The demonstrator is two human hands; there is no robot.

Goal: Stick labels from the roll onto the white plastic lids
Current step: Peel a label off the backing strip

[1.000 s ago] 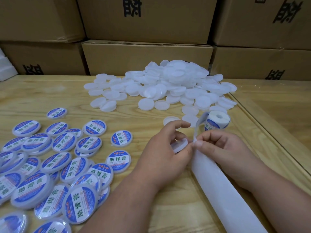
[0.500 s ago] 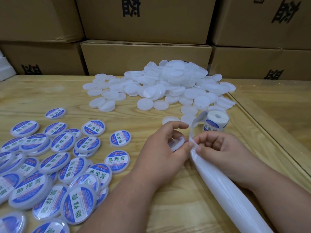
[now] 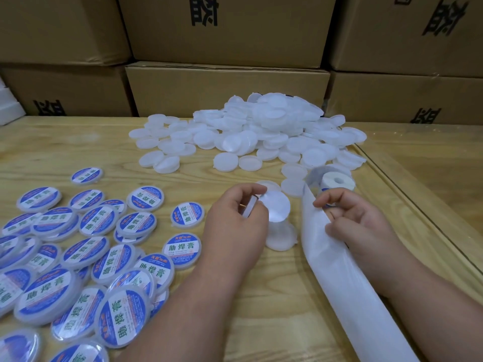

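Left hand (image 3: 236,226) at centre frame, grip closed on a peeled round label (image 3: 275,206) above one white lid (image 3: 281,237) on the bench (image 3: 183,163). Right hand (image 3: 358,220) pinching the white backing strip (image 3: 337,270) beside the roll (image 3: 338,181). Plain lids (image 3: 261,131) heaped upper centre; labelled lids (image 3: 78,257) lower left.

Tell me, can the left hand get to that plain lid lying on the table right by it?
Probably yes. The plain lid lies bare on the table just beside the left hand, nothing between them. But its fingers already pinch a peeled label.
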